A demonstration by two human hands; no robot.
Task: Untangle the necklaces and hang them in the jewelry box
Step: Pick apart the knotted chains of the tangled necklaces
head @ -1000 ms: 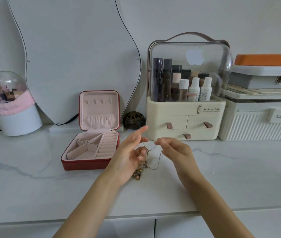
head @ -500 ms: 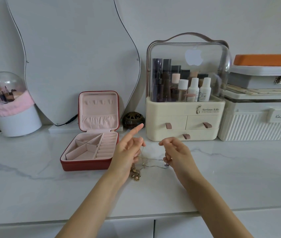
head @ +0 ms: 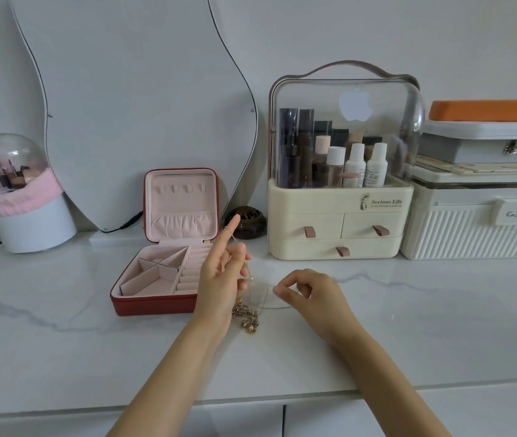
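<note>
Untangling is under way: the left hand (head: 219, 279) pinches the chain, index finger straight, while the right hand (head: 311, 293) pinches a strand. The necklaces (head: 246, 316) lie on the bench between them, at 3 o'clock of the open box (head: 159, 279). Next, I judge: draw one strand free.

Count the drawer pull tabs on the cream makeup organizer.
3. One is on the upper left drawer, one on the upper right drawer, and one on the wide bottom drawer of the cream makeup organizer. None looks hidden.
</note>
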